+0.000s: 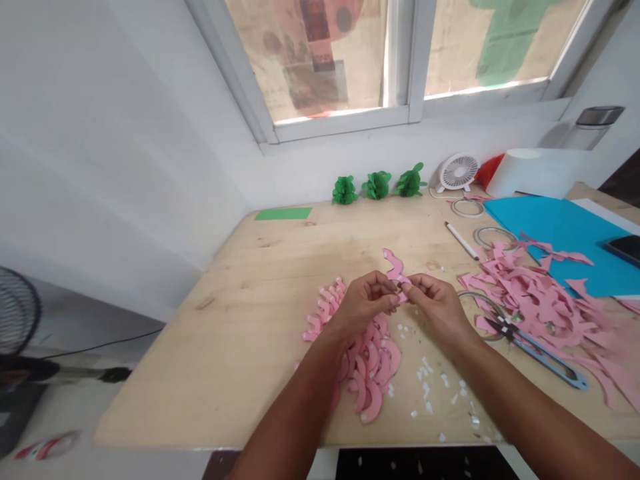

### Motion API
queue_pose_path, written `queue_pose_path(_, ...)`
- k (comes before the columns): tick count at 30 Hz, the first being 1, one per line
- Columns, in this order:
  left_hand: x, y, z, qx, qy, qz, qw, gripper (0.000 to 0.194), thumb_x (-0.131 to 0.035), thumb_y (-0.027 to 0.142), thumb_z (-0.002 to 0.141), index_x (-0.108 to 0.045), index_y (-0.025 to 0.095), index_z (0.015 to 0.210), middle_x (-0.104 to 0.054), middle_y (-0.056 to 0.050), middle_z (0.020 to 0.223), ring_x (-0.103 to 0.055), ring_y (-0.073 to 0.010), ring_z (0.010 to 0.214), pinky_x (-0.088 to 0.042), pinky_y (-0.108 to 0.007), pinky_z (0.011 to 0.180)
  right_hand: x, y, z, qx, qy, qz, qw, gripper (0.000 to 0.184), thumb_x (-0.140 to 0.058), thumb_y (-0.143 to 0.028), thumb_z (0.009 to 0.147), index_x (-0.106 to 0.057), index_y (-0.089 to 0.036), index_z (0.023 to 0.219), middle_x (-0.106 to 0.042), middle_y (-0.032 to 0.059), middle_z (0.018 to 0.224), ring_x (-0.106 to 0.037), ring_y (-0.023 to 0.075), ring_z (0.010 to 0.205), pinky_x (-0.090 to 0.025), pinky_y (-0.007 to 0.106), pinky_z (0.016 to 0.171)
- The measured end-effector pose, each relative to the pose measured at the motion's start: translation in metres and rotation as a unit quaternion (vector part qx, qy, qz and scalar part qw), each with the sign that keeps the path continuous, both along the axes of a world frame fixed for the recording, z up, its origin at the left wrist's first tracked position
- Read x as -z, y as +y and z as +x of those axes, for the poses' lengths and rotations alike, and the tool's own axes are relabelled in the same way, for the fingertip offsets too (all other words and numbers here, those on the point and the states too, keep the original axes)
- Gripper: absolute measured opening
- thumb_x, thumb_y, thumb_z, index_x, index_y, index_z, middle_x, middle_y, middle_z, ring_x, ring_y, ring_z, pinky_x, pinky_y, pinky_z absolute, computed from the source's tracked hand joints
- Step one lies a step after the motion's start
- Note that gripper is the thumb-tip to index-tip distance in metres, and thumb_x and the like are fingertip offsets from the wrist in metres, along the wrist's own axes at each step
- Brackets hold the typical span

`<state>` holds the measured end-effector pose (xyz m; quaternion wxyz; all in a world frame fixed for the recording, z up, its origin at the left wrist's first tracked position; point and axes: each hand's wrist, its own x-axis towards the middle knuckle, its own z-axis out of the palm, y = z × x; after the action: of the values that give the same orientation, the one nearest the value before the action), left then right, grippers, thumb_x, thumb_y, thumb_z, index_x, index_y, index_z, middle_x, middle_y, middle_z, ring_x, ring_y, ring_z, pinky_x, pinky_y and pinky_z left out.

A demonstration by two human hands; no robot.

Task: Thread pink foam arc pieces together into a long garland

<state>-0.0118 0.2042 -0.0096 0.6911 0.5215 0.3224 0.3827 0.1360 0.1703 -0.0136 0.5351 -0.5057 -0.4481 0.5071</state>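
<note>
Between my two hands, above the wooden table (240,287), is a wavy pink paper cutout (395,263). My left hand (373,297) pinches it from the left, and my right hand (434,298) pinches it from the right; the fingertips nearly meet. Under and beside my left forearm lies a heap of curved pink paper pieces (373,373). A row of similar pink pieces with pale tabs (325,307) runs just left of my left hand. Small white paper bits (427,387) are scattered below my right hand.
Pink scraps (540,287), scissors (545,357), tape rolls (495,238) and a white pen (461,241) lie right. Blue sheets (565,227) carry a phone (625,250). Green paper figures (377,185), a small white fan (457,172) and a green strip (283,213) are along the back.
</note>
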Motion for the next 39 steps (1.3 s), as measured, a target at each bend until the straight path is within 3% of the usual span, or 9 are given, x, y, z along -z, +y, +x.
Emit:
queue_pose_path(9, -0.0011, -0.0001, -0.0007, 0.012, -0.030, 0.019, 0.999, 0.020, -0.074, 0.025, 0.065, -0.059, 0.013, 0.072, -0.059, 0.000, 0.059, -0.055, -0.0096, 0.054, -0.044, -0.024, 0.056, 0.0017, 0.0010, -0.0005, 0.014, 0.028, 0.012, 0.999, 0.025, -0.069, -0.041, 0.071, -0.064, -0.016, 0.072, -0.057, -0.0025, 0.059, -0.049, 0.0112, 0.056, -0.036, 0.022, 0.053)
queue_pose_path(15, 0.0002, 0.0012, -0.0045, 0.014, 0.049, 0.018, 0.999, 0.021, -0.071, 0.029, 0.068, -0.062, 0.013, 0.079, -0.061, -0.001, 0.068, -0.055, -0.0092, 0.061, -0.043, -0.021, 0.057, 0.0014, -0.0005, 0.0005, 0.014, 0.004, -0.004, 1.000, 0.027, -0.067, -0.042, 0.072, -0.065, -0.016, 0.077, -0.056, -0.0025, 0.059, -0.047, 0.0110, 0.051, -0.033, 0.023, 0.049)
queue_pose_path(23, -0.0026, 0.0030, -0.0025, -0.057, 0.037, -0.030, 0.997, 0.036, -0.069, 0.038, 0.067, -0.061, 0.013, 0.091, -0.064, -0.004, 0.069, -0.058, -0.0124, 0.059, -0.045, -0.024, 0.057, 0.0019, 0.0008, -0.0007, 0.007, -0.026, 0.014, 1.000, 0.026, -0.064, -0.042, 0.075, -0.066, -0.016, 0.075, -0.064, 0.0014, 0.067, -0.055, 0.0144, 0.060, -0.039, 0.024, 0.055)
queue_pose_path(27, -0.0008, 0.0040, -0.0011, -0.080, -0.001, -0.028, 0.996, 0.031, -0.070, 0.036, 0.067, -0.062, 0.013, 0.086, -0.065, -0.003, 0.067, -0.059, -0.0133, 0.061, -0.045, -0.025, 0.059, 0.0029, 0.0012, -0.0024, -0.025, -0.027, 0.025, 0.999, 0.026, -0.063, -0.041, 0.075, -0.067, -0.016, 0.077, -0.067, 0.0040, 0.072, -0.059, 0.0169, 0.066, -0.042, 0.027, 0.061)
queue_pose_path(34, 0.0028, 0.0040, -0.0039, -0.069, 0.003, 0.002, 0.998, 0.018, -0.066, 0.030, 0.071, -0.060, 0.013, 0.068, -0.060, -0.001, 0.058, -0.054, -0.0102, 0.054, -0.042, -0.023, 0.057, 0.0040, 0.0018, -0.0032, -0.053, -0.041, 0.036, 0.997, 0.022, -0.061, -0.038, 0.077, -0.067, -0.017, 0.079, -0.068, 0.0042, 0.077, -0.061, 0.0186, 0.073, -0.045, 0.029, 0.069)
queue_pose_path(39, -0.0014, -0.0011, -0.0027, 0.001, 0.030, 0.006, 1.000, 0.016, -0.066, 0.026, 0.071, -0.058, 0.013, 0.066, -0.058, 0.000, 0.056, -0.053, -0.0093, 0.053, -0.043, -0.023, 0.057, 0.0037, 0.0013, -0.0021, -0.030, 0.021, 0.029, 0.999, 0.019, -0.061, -0.034, 0.078, -0.066, -0.017, 0.085, -0.064, 0.0000, 0.070, -0.058, 0.0143, 0.065, -0.043, 0.025, 0.062)
